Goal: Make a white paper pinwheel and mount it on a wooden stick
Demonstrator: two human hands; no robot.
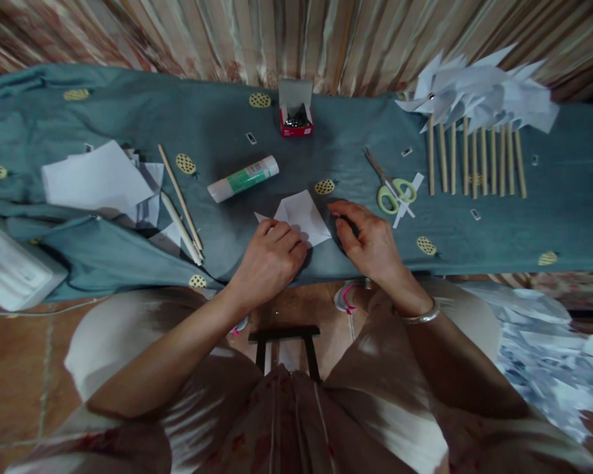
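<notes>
A small folded piece of white paper (304, 214) lies on the cloth in front of me, creased, with pointed corners. My left hand (277, 253) has its curled fingers on the paper's lower left part, gripping it against the cloth; the fingertips are partly hidden. Just right of the paper, my right hand (368, 240) is held with thumb and forefinger apart and nothing visible between them. A glue stick (244, 179) with a green label lies beyond my left hand. Scissors (390, 187) with green handles rest on paper scraps beyond my right hand.
Several paper pinwheels (484, 99) on wooden sticks lie at the right. An open red box (296, 122) of small metal pieces stands at the back. Paper sheets (93, 178) and wooden sticks (180, 214) are at left, near a white device (17, 266). Paper scraps (548, 349) fill the lower right.
</notes>
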